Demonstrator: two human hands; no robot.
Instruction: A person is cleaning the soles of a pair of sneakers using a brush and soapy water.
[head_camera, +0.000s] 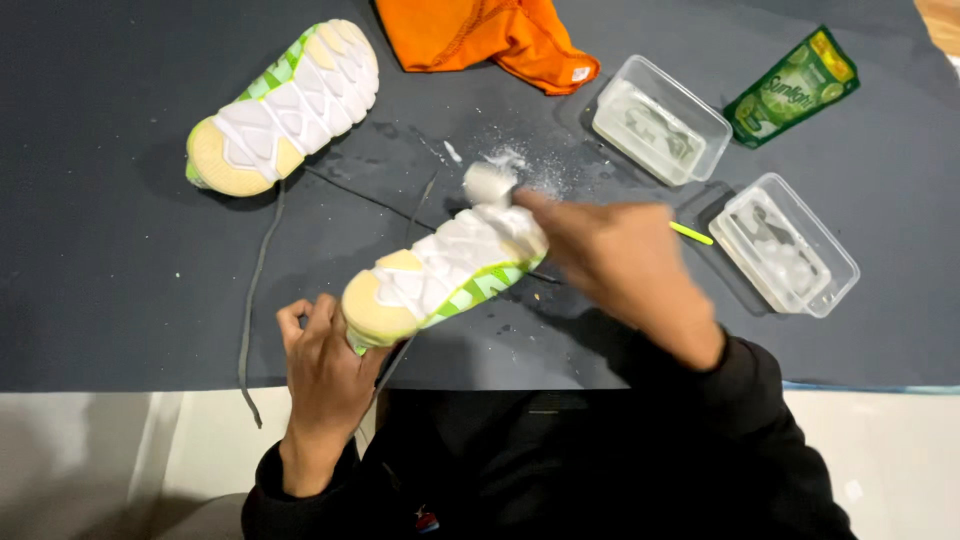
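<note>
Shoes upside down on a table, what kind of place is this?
Probably a shoe-cleaning spot at home or in a small workshop. A dark table holds two upturned shoes, two tubs of soapy water, a green soap pouch and an orange cloth.

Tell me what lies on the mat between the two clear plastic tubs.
In the head view, the near tub and the far tub have only bare dark mat between them; the green pouch lies off to the side.
</note>
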